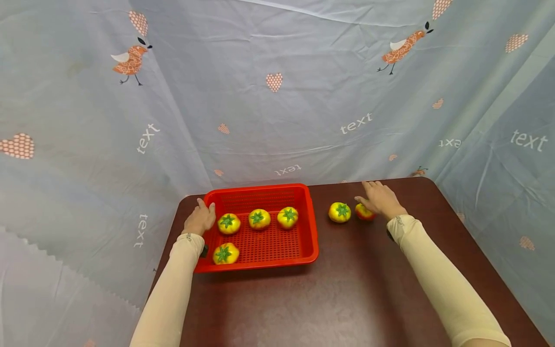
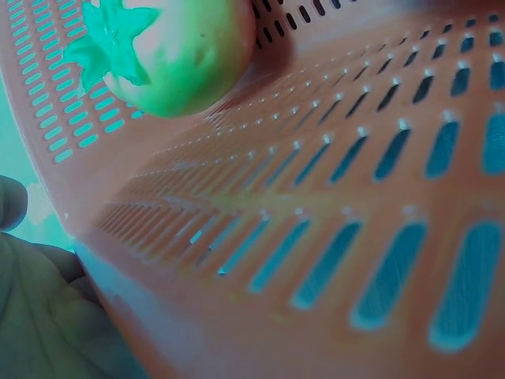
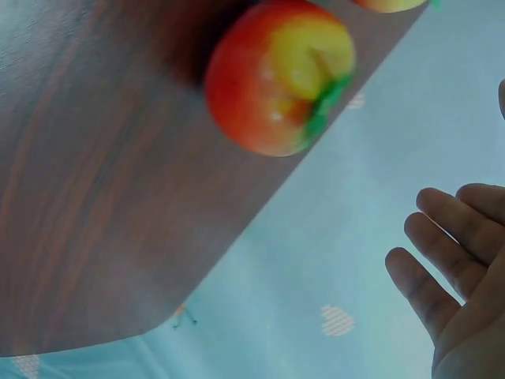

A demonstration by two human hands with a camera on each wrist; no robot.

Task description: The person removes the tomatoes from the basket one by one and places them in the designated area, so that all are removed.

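Observation:
A red plastic basket (image 1: 270, 262) stands on the table, with several yellow tomato-like fruits with green star-shaped leaves inside, one a fruit (image 1: 258, 219) near its middle. At the basket's left rim is my left hand (image 1: 199, 219), thumb and forefinger apart; its other fingers are partly hidden. One fruit (image 2: 185, 59) inside shows close up in the left wrist view. My right hand (image 1: 381, 198) reaches over a red-and-yellow fruit (image 3: 280, 75), fingers extended and apart from it in the right wrist view. Another fruit (image 1: 339, 212) lies between that one and the basket.
The dark brown table (image 1: 347, 299) has a rounded back right corner. A pale blue-grey cloth (image 1: 303, 120) with birds and hearts hangs behind and at both sides.

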